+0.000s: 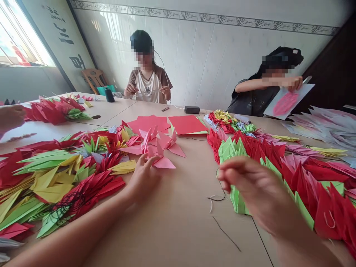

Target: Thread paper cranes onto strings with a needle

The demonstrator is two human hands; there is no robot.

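My left hand (146, 172) reaches to a cluster of pink folded paper cranes (164, 162). Its fingers are apart and touch the near edge of the cluster; no firm grip shows. My right hand (250, 185) is closed in a pinch on a dark thread (224, 191), which hangs in a loop towards the table. Whether a needle is in the pinch I cannot make out. Behind that hand stands a stack of green folded paper pieces (232, 150), partly hidden by it. A loose piece of dark thread (226, 233) lies on the tabletop.
Heaps of red, green and yellow folded paper (55, 181) lie at left, with tangled black thread (68, 205). Rows of red folded paper (303, 181) run along the right. Red sheets (186, 124) lie beyond the cranes. Two people sit opposite; another person's hand (11, 116) shows at left.
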